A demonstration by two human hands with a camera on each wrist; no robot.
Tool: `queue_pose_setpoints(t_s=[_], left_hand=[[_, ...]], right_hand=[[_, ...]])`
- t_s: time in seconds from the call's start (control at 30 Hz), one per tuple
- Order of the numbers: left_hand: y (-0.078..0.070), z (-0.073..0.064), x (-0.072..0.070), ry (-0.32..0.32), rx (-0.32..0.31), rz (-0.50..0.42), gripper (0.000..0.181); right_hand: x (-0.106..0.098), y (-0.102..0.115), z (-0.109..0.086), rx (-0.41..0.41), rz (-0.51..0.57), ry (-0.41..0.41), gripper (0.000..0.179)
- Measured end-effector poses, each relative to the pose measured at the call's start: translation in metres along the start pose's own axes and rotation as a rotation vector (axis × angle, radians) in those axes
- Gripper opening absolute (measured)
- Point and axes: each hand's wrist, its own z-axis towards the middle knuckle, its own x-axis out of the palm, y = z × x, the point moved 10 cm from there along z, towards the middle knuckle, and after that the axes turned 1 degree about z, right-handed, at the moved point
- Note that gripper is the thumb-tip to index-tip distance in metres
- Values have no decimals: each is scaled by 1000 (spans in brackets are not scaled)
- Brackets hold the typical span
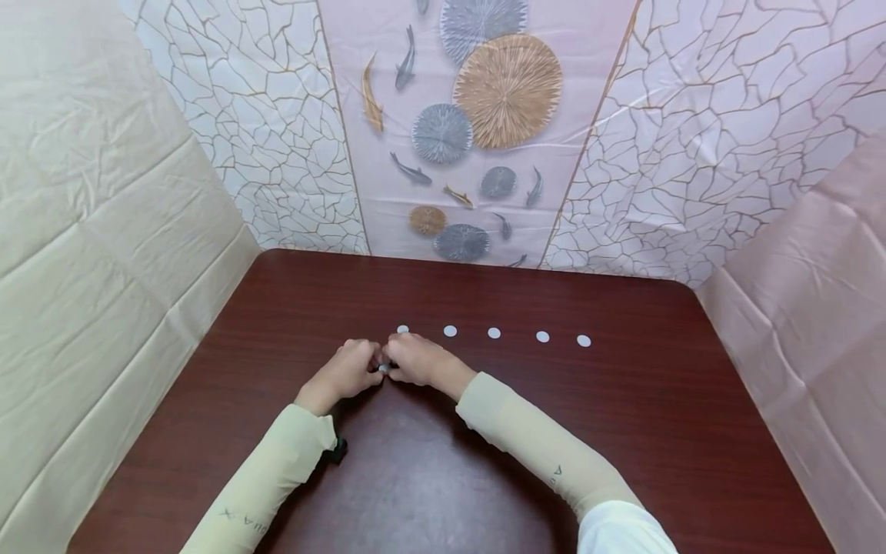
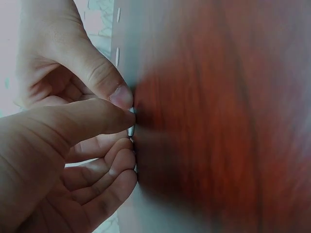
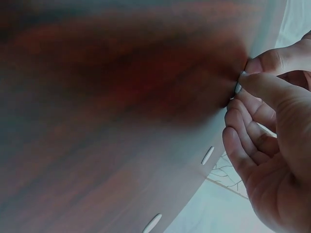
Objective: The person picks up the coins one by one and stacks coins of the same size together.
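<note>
A small white disc (image 1: 383, 368) lies at the dark red table top, mostly hidden by fingers. My left hand (image 1: 351, 367) pinches it from the left between thumb and fingertips, as the left wrist view shows with the disc's edge (image 2: 130, 128) peeking out below the thumb. From the other side my right hand (image 1: 418, 359) pinches it too; its thumb and fingers meet around the disc (image 3: 238, 88) in the right wrist view. The fingertips of both hands meet right at the table surface. Just beyond my right hand is another white disc (image 1: 403, 328), partly covered by it.
Several more white discs, such as this disc (image 1: 494, 333), form a row running right across the table (image 1: 651, 400). A patterned cloth (image 1: 443, 69) hangs behind the far edge, with pale cloth (image 1: 90, 231) on the left side and more on the right.
</note>
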Motion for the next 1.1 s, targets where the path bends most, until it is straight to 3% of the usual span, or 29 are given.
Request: queue_pose_setpoints(t_s=[0.3,0.53,0.7,0.87,1.1], left_hand=[[-24,-8,11,15,84,7,9],[-37,-7,17,39,123,-15,9],[-34,-9,19,44,96,-24,8],[-33,-9,18,31,124,-38,7],[-34,-9,17,27,123,-45,7]], right_hand=[[2,1,-28,22,19,-25,11],[3,-5,-45,45,95,-71,6],[0,-8,-44,19,152,-66,8],[-15,-15,-39,-1,147,-80,15],[-31,-41,-24,88,74,-78,22]])
